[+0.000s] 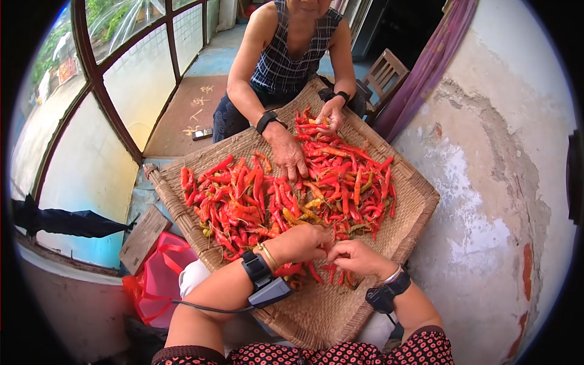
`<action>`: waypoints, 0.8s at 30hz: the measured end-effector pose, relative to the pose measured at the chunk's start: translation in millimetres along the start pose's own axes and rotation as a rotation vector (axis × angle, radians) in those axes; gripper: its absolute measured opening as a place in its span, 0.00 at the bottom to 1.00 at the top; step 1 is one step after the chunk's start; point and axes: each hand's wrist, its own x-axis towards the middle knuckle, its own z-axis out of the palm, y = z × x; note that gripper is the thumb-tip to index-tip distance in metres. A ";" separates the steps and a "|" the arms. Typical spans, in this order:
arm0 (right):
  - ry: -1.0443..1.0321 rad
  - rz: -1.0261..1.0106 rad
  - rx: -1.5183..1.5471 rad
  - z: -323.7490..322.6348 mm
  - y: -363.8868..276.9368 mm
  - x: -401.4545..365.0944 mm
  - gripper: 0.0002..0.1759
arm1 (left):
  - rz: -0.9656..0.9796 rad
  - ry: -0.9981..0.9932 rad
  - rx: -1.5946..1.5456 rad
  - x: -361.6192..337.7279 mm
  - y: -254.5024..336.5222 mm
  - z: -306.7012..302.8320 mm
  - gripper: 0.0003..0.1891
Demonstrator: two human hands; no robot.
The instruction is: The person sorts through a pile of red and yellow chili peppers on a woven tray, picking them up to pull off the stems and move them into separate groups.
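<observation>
Red chili peppers (340, 176), some orange or greenish, lie heaped on a woven tray (389, 249). My left hand (302, 244) is over the near side of the heap, its fingers curled together. Close beside its fingertips, my right hand (358, 257) is closed with thumb and fingers pinched. What either hand holds is hidden behind the fingers. Several loose chili peppers (313, 272) lie just below and between my hands. Both my wrists carry a bracelet and a black strapped device.
Across the tray sits another person, one hand (289, 153) on the peppers and the other (330, 114) pinching something. A pink bag (164, 274) and a wooden board (144, 239) are at the left, a folded umbrella (79, 222) by the window. A cracked wall (480, 182) stands right.
</observation>
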 end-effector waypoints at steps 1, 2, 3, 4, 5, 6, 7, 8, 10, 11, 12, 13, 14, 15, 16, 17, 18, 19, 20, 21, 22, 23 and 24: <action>-0.053 0.121 0.197 -3.4 -7.4 -1.2 0.07 | 0.001 0.001 0.000 0.0 0.6 -2.2 0.10; -0.054 0.122 0.196 -8.4 -12.1 -0.8 0.07 | -0.066 0.012 0.021 -0.8 2.7 -4.6 0.10; -0.041 0.132 0.175 -15.4 -16.3 0.7 0.07 | -0.132 0.024 0.042 -1.3 4.8 -6.5 0.10; -0.027 0.143 0.156 -22.8 -20.3 3.2 0.07 | -0.132 0.025 0.041 -1.4 7.0 -8.0 0.10; 0.022 0.163 0.126 -30.7 -24.2 7.2 0.07 | -0.208 0.167 0.072 -1.3 9.2 -9.4 0.10; 0.089 0.118 0.149 -38.3 -22.6 13.3 0.06 | -0.285 0.305 0.103 -1.0 10.3 -10.1 0.11; 0.172 0.117 0.162 -46.2 -33.6 21.0 0.06 | -0.303 0.386 0.091 -1.3 6.7 -10.3 0.11; 0.249 0.120 0.171 -55.3 -39.4 29.3 0.07 | -0.347 0.406 0.167 -1.3 5.7 -12.0 0.12; 0.387 -0.029 0.387 -74.0 -40.6 45.3 0.14 | -0.386 0.400 0.229 -3.2 4.9 -15.8 0.12; 0.542 -0.163 0.414 -75.5 -46.4 55.6 0.20 | -0.377 0.407 0.263 -4.4 3.4 -15.9 0.11; 0.643 -0.256 0.426 -81.1 -27.5 68.2 0.24 | -0.369 0.415 0.295 -5.9 2.0 -15.2 0.10; 0.678 -0.161 0.412 -86.3 -28.6 66.0 0.27 | -0.381 0.383 0.332 -7.3 2.4 -15.9 0.11; 0.699 -0.148 0.475 -86.4 -25.8 64.6 0.24 | -0.394 0.351 0.359 -9.4 1.2 -15.4 0.12; 0.706 -0.075 0.451 -86.0 -18.9 62.2 0.20 | -0.418 0.291 0.399 -10.9 0.7 -14.8 0.12; 0.710 -0.006 0.424 -84.2 -11.8 57.8 0.16 | -0.436 0.235 0.441 -10.8 0.3 -15.6 0.13; 0.713 0.024 0.430 -78.3 -6.2 50.5 0.16 | -0.457 0.164 0.467 -11.2 0.6 -16.8 0.13; 0.596 0.123 0.331 -71.7 -1.5 42.7 0.14 | -0.473 0.091 0.496 -12.0 1.2 -16.7 0.13; 0.477 0.210 0.234 -67.0 2.5 36.3 0.11 | -0.466 0.066 0.508 -12.7 0.9 -15.9 0.13; 0.398 0.131 -0.017 -60.0 30.3 31.1 0.12 | -0.462 0.053 0.500 -12.4 0.9 -16.0 0.13; 0.281 0.124 -0.210 -53.2 34.7 24.9 0.12 | -0.462 0.037 0.500 -12.4 1.3 -16.1 0.13; 0.159 0.115 -0.399 -45.4 37.4 17.6 0.12 | -0.461 0.020 0.501 -12.8 2.6 -15.9 0.14; 0.160 0.121 -0.390 -37.9 37.9 10.5 0.12 | -0.453 0.013 0.502 -13.1 4.9 -16.5 0.15; 0.067 0.189 -0.592 -30.4 33.4 4.5 0.12 | -0.452 0.003 0.500 -13.6 6.7 -16.8 0.15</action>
